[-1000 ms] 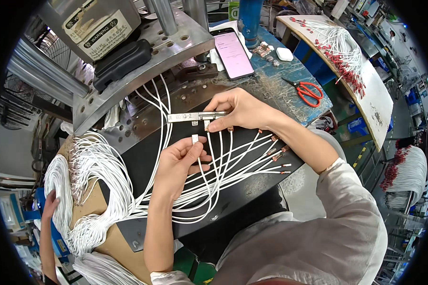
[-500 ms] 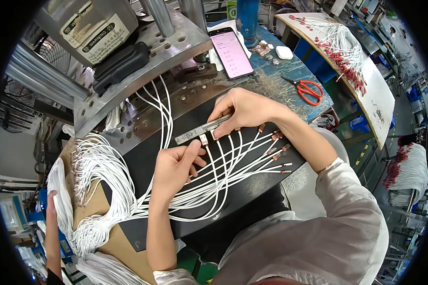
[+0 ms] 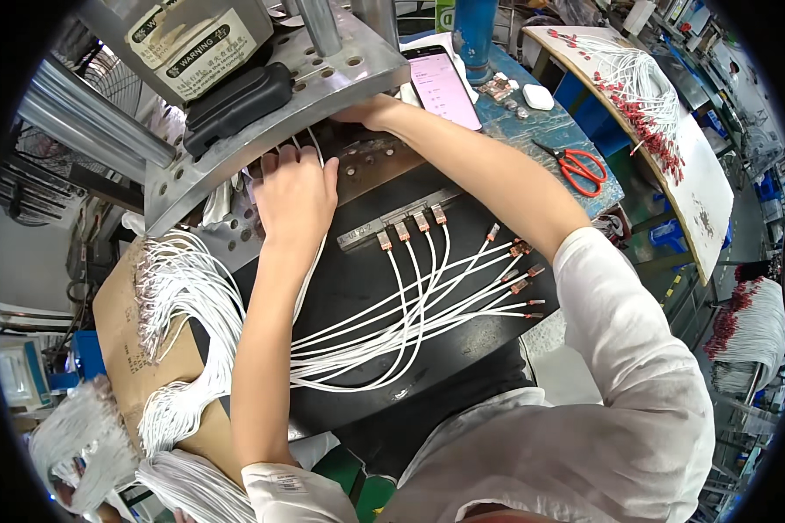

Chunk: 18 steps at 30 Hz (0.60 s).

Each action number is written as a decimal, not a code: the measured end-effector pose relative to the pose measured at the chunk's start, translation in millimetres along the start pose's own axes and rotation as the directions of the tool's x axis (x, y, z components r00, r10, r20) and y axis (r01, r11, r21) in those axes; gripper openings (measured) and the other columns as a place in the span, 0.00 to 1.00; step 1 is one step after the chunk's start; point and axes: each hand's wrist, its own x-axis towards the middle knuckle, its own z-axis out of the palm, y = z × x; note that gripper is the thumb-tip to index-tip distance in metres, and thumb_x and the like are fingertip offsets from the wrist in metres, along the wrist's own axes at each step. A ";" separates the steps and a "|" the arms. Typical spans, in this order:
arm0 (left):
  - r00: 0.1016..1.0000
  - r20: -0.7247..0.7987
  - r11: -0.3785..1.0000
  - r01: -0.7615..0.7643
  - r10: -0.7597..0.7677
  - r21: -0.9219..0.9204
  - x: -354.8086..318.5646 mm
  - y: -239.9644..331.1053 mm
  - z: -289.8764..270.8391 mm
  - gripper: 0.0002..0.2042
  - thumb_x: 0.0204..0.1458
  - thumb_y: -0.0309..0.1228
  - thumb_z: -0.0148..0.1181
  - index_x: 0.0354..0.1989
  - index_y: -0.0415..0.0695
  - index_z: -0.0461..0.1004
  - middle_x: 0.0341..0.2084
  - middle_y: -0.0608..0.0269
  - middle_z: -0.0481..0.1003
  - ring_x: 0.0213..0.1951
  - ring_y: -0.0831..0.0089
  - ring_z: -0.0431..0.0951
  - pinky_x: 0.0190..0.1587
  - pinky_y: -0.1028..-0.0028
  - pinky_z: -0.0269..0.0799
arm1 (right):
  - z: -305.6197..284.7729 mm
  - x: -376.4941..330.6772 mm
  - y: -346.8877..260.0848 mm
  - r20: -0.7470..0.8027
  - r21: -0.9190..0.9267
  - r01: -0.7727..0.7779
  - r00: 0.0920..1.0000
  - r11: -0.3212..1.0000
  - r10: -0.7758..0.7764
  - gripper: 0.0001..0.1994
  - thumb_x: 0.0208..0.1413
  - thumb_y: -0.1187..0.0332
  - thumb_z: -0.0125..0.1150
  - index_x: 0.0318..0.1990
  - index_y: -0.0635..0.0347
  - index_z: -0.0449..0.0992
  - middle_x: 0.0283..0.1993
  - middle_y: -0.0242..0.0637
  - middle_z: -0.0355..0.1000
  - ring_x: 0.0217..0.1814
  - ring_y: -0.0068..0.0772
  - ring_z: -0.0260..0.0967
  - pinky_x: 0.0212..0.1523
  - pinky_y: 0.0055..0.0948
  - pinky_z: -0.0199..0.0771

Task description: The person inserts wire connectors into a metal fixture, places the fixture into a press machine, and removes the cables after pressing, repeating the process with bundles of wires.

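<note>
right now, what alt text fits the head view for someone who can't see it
A person's left hand and partly hidden right hand are at a thick metal plate's edge. Nearer the viewer, four connectors on white cables line a metal bar on a black surface; red-handled scissors lie on a blue table.

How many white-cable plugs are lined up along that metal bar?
4. Left to right: the first plug, nearest the left end of the bar; the second plug and third plug, in the middle; the fourth plug, nearest the right forearm. None looks hidden.
</note>
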 end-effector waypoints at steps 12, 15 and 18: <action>0.989 -0.135 0.834 -0.124 0.060 -0.538 -105.0 16.9 -121.9 0.12 0.56 0.27 0.56 0.21 0.36 0.68 0.18 0.54 0.67 0.22 0.58 0.65 0.29 0.64 0.61 | -92.4 -73.4 -85.6 0.353 -0.348 -0.059 0.916 0.936 0.189 0.10 0.52 0.68 0.66 0.40 0.62 0.79 0.40 0.48 0.77 0.48 0.52 0.74 0.48 0.47 0.74; 0.949 -0.160 0.864 0.168 -0.272 -0.474 -157.4 -79.2 -133.3 0.12 0.61 0.31 0.53 0.31 0.34 0.74 0.26 0.52 0.74 0.29 0.54 0.70 0.36 0.63 0.66 | -95.3 -74.1 -96.5 0.413 -0.316 0.047 0.906 0.948 0.092 0.10 0.52 0.69 0.66 0.40 0.65 0.78 0.39 0.47 0.76 0.46 0.52 0.73 0.50 0.45 0.73; 0.772 -0.077 0.704 0.527 -0.631 -0.477 -162.6 -172.2 -121.0 0.17 0.66 0.36 0.50 0.46 0.32 0.76 0.42 0.47 0.77 0.44 0.50 0.74 0.50 0.63 0.68 | -79.7 -63.8 -113.0 0.413 -0.218 0.074 0.911 0.973 0.024 0.08 0.52 0.72 0.65 0.37 0.66 0.77 0.38 0.46 0.76 0.44 0.50 0.73 0.50 0.44 0.73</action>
